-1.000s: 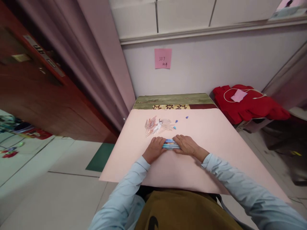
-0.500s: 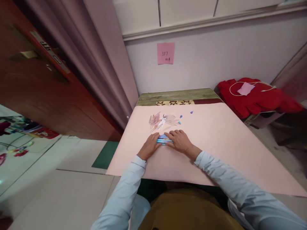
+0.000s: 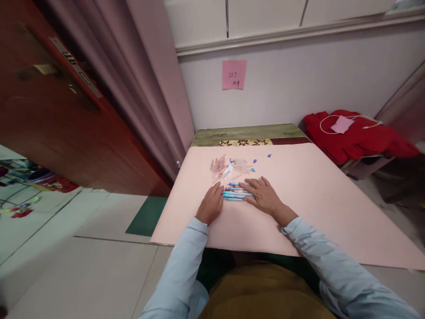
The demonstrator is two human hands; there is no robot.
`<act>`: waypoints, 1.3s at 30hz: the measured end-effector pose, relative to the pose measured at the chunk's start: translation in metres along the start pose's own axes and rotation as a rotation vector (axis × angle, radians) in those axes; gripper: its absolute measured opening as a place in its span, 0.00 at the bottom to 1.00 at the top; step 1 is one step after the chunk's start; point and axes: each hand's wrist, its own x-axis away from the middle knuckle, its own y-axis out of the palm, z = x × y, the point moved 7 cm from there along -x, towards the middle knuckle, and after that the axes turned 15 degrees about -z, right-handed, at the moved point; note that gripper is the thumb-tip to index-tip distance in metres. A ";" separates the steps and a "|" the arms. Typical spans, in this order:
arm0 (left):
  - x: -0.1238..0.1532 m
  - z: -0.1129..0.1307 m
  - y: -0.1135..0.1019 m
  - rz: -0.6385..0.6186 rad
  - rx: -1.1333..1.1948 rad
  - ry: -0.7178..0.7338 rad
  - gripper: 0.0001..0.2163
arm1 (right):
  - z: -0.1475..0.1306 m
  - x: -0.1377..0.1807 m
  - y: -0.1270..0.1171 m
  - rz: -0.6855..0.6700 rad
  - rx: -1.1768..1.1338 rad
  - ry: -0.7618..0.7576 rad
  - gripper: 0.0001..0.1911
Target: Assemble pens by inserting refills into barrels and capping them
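Observation:
Several blue pens [image 3: 236, 194] lie side by side across the pink sheet [image 3: 318, 199], some of them with orange-brown parts. At their left ends rests my left hand [image 3: 211, 204], fingers stretched out and close together, touching or nearly touching the tips. My right hand [image 3: 265, 198] lies over the right ends, its fingers spread, so those ends are hidden. Beyond the pens is a pile of thin brownish sticks [image 3: 218, 166], too small to name surely, with a small white piece [image 3: 228, 170] in the middle.
Small blue pieces [image 3: 255, 161] lie at the back of the sheet. Behind it shows the table's green wood-look edge [image 3: 249, 131]. Red cloth [image 3: 358, 137] with a white cable is at the right. A wooden door [image 3: 83, 124] and curtain [image 3: 159, 66] stand left.
My right hand has slid to the right, away from my left hand, and more of the pens now shows between them. The view has shifted slightly.

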 end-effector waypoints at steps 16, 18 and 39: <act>-0.008 0.003 -0.002 -0.055 0.112 0.072 0.18 | 0.000 0.011 -0.013 0.189 -0.186 -0.020 0.14; -0.010 0.001 -0.006 -0.020 0.149 0.045 0.16 | 0.003 0.015 -0.012 0.182 -0.183 0.007 0.13; -0.015 -0.011 -0.010 0.222 0.271 -0.141 0.06 | 0.019 0.026 -0.008 0.284 -0.178 0.166 0.18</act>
